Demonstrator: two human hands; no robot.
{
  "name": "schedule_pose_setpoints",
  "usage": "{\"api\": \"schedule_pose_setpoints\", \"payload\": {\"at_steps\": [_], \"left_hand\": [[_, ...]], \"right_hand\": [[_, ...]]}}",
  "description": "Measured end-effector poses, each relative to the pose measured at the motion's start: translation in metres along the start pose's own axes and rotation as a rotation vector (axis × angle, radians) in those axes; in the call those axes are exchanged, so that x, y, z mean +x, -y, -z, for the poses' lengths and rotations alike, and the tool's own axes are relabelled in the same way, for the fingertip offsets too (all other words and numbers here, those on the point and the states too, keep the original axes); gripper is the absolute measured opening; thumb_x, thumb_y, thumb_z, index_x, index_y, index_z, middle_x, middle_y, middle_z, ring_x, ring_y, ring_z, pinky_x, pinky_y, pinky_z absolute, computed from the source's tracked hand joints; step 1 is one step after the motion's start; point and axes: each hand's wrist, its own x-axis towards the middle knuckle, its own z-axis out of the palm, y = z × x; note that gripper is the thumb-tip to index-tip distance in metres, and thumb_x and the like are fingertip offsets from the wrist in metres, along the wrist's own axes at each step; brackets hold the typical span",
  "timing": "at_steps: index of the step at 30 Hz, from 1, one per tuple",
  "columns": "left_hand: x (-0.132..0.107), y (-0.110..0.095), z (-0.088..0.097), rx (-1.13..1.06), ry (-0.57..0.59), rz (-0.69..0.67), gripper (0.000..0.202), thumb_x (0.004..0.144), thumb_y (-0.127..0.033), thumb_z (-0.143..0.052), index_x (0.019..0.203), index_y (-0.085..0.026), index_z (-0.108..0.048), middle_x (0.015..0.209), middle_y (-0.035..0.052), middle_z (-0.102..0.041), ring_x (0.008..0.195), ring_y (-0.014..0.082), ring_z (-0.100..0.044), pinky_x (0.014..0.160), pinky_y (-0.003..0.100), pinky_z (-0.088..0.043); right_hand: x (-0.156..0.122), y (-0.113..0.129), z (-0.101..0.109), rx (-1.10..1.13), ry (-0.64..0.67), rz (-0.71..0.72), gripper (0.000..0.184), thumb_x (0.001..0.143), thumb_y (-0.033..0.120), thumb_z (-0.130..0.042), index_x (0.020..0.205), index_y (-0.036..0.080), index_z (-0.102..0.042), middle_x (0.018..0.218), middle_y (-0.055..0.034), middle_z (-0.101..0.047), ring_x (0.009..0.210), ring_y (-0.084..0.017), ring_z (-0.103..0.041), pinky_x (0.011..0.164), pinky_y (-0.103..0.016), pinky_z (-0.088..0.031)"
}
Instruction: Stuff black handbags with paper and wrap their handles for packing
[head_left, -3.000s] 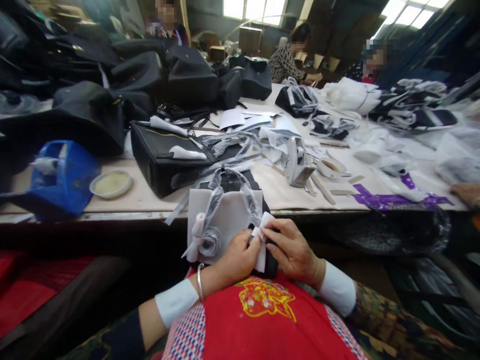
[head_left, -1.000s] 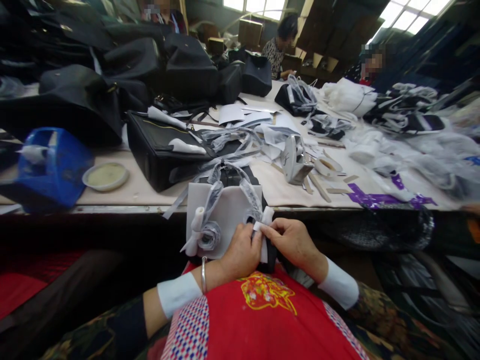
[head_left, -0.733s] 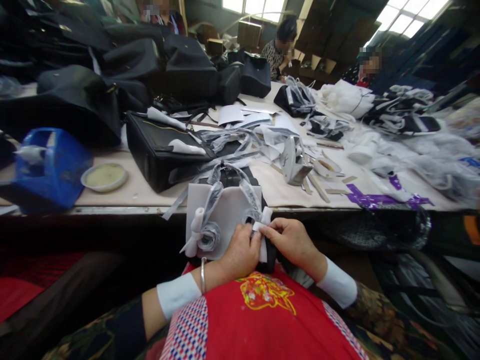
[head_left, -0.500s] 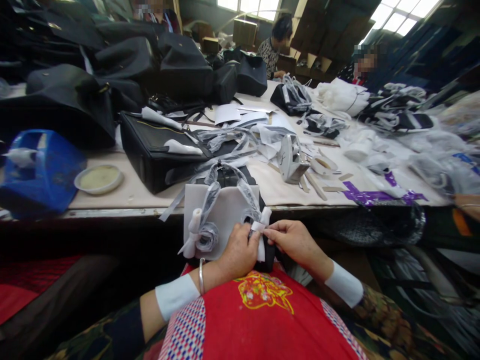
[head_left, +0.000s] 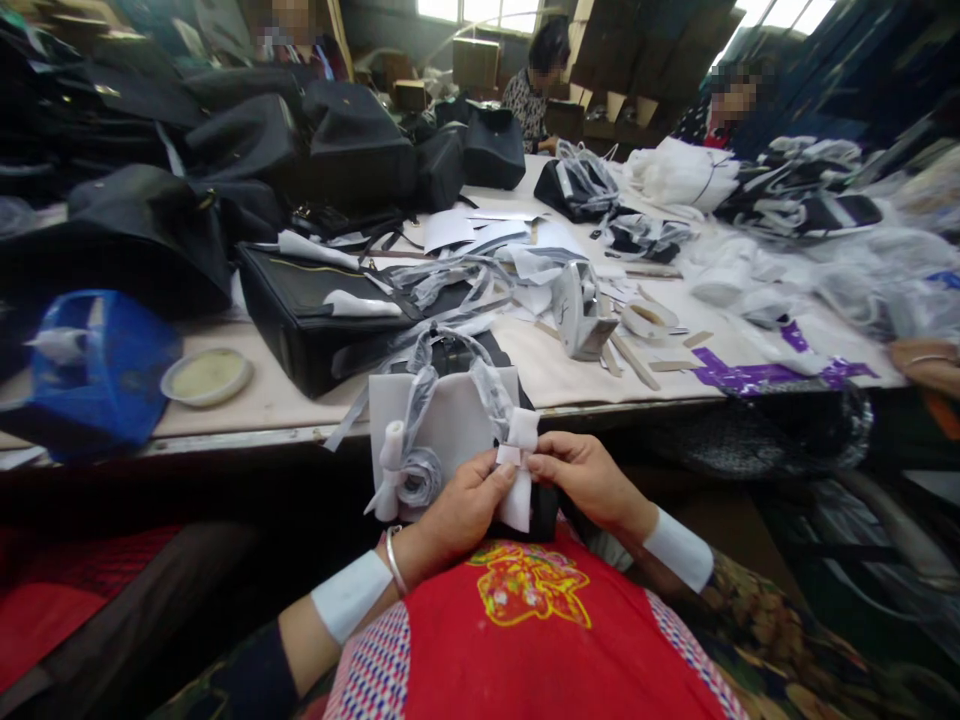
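Observation:
A small black handbag (head_left: 540, 510) rests on my lap against the table edge, its front covered by a grey-white sheet (head_left: 450, 425). Its handles are wrapped in clear plastic (head_left: 491, 390). My left hand (head_left: 461, 510) and my right hand (head_left: 581, 475) both pinch a white paper strip (head_left: 517, 470) folded around the right handle base. A second white paper wrap (head_left: 391, 465) sits on the left handle base, beside a coil of plastic.
A flat black bag (head_left: 315, 310), a pile of black bags (head_left: 225, 160), a blue tub (head_left: 101, 365), a small glue dish (head_left: 206, 372), a tape dispenser (head_left: 577, 310) and purple tape (head_left: 750, 375) lie on the table. Other people sit at the far side; another person's hand (head_left: 926, 362) rests at the right edge.
Both hands stayed on the white strip at the right handle base, working it with small finger movements. The view shifted slightly; the bag has not moved from my lap.

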Motion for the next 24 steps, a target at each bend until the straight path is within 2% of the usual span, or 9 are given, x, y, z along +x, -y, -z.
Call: {"api": "schedule_pose_setpoints", "payload": {"at_steps": [3, 7, 10, 13, 17, 20, 22, 24], "left_hand": [[0.000, 0.006, -0.001, -0.249, 0.055, 0.050, 0.043, 0.090, -0.048, -0.064, 0.119, -0.015, -0.065, 0.092, 0.0055, -0.069, 0.070, 0.0138, -0.059, 0.066, 0.026, -0.046], [0.000, 0.005, -0.004, -0.500, 0.126, 0.087, 0.043, 0.085, -0.046, -0.071, 0.112, -0.012, -0.067, 0.081, 0.0068, -0.069, 0.067, 0.0159, -0.062, 0.068, 0.029, -0.050], [-0.001, 0.002, -0.003, -0.557, 0.162, 0.102, 0.039, 0.085, -0.043, -0.072, 0.107, -0.011, -0.067, 0.077, 0.0073, -0.068, 0.070, 0.0189, -0.066, 0.074, 0.032, -0.052], [-0.001, 0.002, -0.003, -0.557, 0.182, 0.109, 0.039, 0.085, -0.044, -0.070, 0.107, -0.012, -0.066, 0.079, 0.0083, -0.069, 0.075, 0.0212, -0.068, 0.078, 0.035, -0.052], [0.002, 0.003, -0.005, -0.430, 0.162, 0.126, 0.047, 0.084, -0.051, -0.068, 0.113, -0.014, -0.064, 0.086, 0.0084, -0.071, 0.077, 0.0216, -0.068, 0.074, 0.033, -0.052], [0.003, -0.001, -0.006, -0.186, 0.105, 0.101, 0.051, 0.080, -0.052, -0.071, 0.115, -0.015, -0.064, 0.090, 0.0073, -0.072, 0.077, 0.0201, -0.066, 0.071, 0.031, -0.051], [0.003, -0.009, -0.008, -0.017, 0.053, 0.077, 0.052, 0.080, -0.056, -0.070, 0.110, -0.013, -0.066, 0.089, 0.0074, -0.072, 0.076, 0.0198, -0.066, 0.070, 0.030, -0.051], [0.004, -0.019, -0.012, 0.109, -0.004, 0.079, 0.050, 0.081, -0.059, -0.067, 0.097, -0.012, -0.069, 0.083, 0.0074, -0.072, 0.072, 0.0189, -0.065, 0.066, 0.028, -0.050]], "right_hand": [[0.007, -0.002, 0.004, -0.002, 0.056, 0.035, 0.026, 0.074, 0.039, -0.081, 0.071, 0.014, -0.073, 0.060, 0.0025, -0.060, 0.057, -0.009, -0.049, 0.057, -0.023, -0.039], [0.016, -0.007, 0.011, -0.007, 0.138, -0.010, 0.029, 0.070, 0.041, -0.084, 0.072, 0.014, -0.075, 0.064, 0.0002, -0.066, 0.059, -0.012, -0.054, 0.061, -0.025, -0.043], [0.019, -0.010, 0.014, 0.021, 0.196, -0.018, 0.029, 0.073, 0.042, -0.080, 0.077, 0.013, -0.077, 0.066, -0.0013, -0.069, 0.060, -0.014, -0.058, 0.062, -0.026, -0.045], [0.017, -0.014, 0.011, 0.006, 0.193, 0.012, 0.026, 0.077, 0.039, -0.076, 0.080, 0.014, -0.076, 0.066, -0.0011, -0.068, 0.060, -0.014, -0.058, 0.062, -0.027, -0.047], [0.013, -0.015, 0.001, -0.228, 0.040, 0.131, 0.015, 0.083, 0.026, -0.063, 0.080, 0.016, -0.073, 0.070, -0.0005, -0.067, 0.066, -0.016, -0.058, 0.066, -0.028, -0.048], [0.012, -0.009, 0.001, -0.311, -0.124, 0.151, 0.017, 0.086, 0.028, -0.058, 0.083, 0.016, -0.071, 0.072, -0.0006, -0.066, 0.068, -0.016, -0.058, 0.065, -0.027, -0.046], [0.012, -0.001, 0.004, -0.248, -0.138, 0.122, 0.025, 0.091, 0.036, -0.055, 0.089, 0.017, -0.070, 0.071, 0.0004, -0.063, 0.062, -0.014, -0.053, 0.058, -0.025, -0.043], [0.013, 0.009, 0.007, -0.187, -0.062, 0.114, 0.030, 0.092, 0.043, -0.055, 0.092, 0.017, -0.068, 0.072, 0.0006, -0.062, 0.061, -0.013, -0.051, 0.057, -0.024, -0.042]]}}
